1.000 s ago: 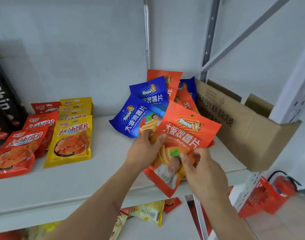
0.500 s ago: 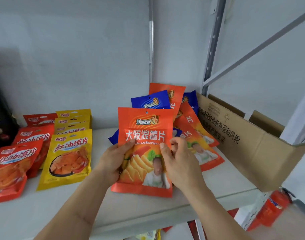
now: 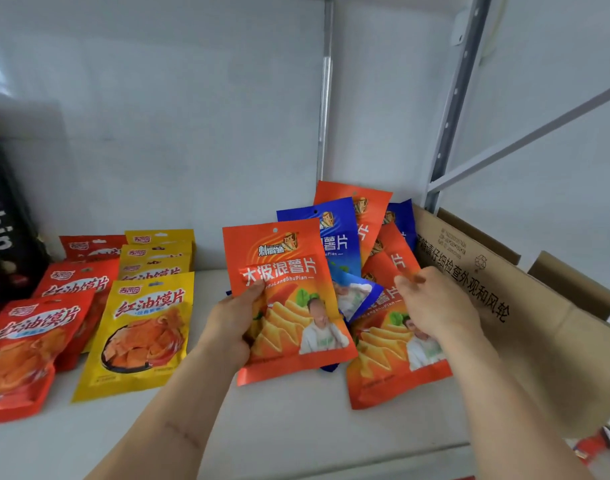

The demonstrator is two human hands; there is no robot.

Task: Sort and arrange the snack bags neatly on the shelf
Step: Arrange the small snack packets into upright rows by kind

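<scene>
one orange snack bag (image 3: pixel 286 299) gripped by left hand (image 3: pixel 231 327); right hand (image 3: pixel 435 303), fingers loosely curled, empty, reaches the pile at 2 o'clock; lay bags flat, edges aligned.

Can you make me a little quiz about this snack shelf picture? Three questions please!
1. True or false: the left hand holds an orange chip bag.
2. What colour is the front bag in the row right beside the red bags? A) green B) yellow C) purple
3. Fill in: the cardboard box stands at the ____ end of the shelf.

Key
1. True. Its thumb lies across the bag's front.
2. B, the yellow bag.
3. Right. The right hand reaches over the mixed pile of orange and blue bags next to it.
</scene>
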